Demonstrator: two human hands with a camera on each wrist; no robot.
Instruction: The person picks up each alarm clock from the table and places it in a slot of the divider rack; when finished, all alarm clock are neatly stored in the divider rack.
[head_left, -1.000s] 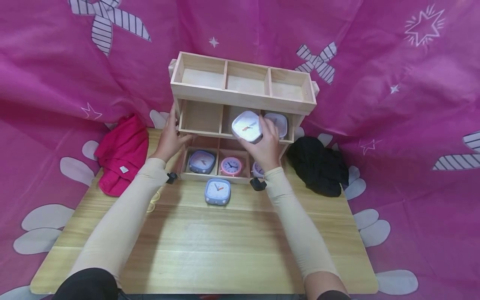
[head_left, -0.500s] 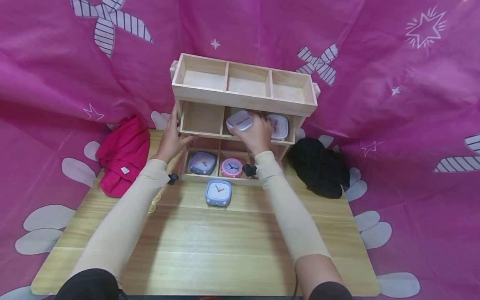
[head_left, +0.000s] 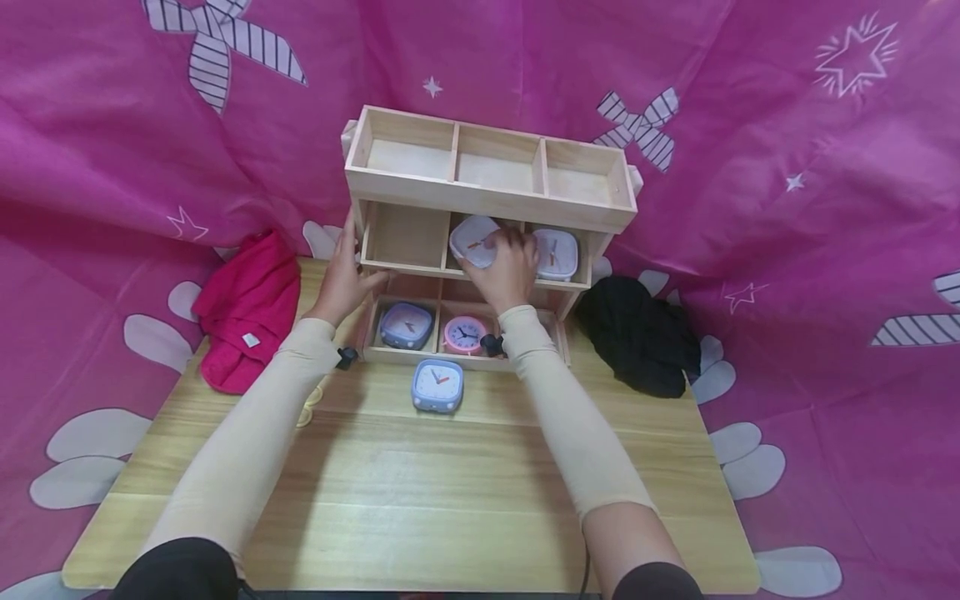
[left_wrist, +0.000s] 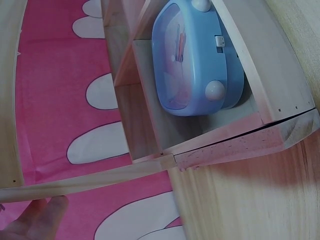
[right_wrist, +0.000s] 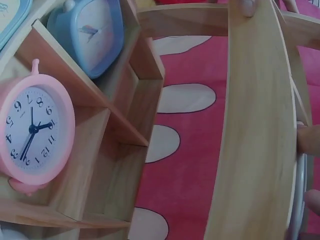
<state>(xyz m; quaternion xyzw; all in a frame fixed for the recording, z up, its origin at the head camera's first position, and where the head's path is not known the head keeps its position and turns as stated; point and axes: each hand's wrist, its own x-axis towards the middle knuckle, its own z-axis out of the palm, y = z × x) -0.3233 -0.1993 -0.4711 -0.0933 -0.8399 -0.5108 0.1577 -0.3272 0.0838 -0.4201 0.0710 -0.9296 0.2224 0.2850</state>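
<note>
A three-tier wooden rack (head_left: 487, 193) with divided trays stands at the back of the table. My right hand (head_left: 510, 268) grips a square white-faced alarm clock (head_left: 474, 240) in the middle compartment of the middle tray. The clock is tilted, and the fingers hide its right side. In the right wrist view only fingertips and a strip of that clock (right_wrist: 301, 185) show. My left hand (head_left: 342, 279) holds the middle tray's left end, thumb at the front. Another square clock (head_left: 557, 254) sits in the compartment to the right.
In the bottom tray lie a blue alarm clock (head_left: 406, 325) and a round pink one (head_left: 463, 335). A blue clock (head_left: 437, 385) stands on the table (head_left: 450, 500) before the rack. Red cloth (head_left: 247, 312) lies left, black cloth (head_left: 637, 333) right. Yellow rings (head_left: 306, 408) lie near the left forearm.
My right hand has moved left and lowered the white-faced clock into the middle compartment, then shifted it slightly there. The left hand has stayed at the rack's left end.
</note>
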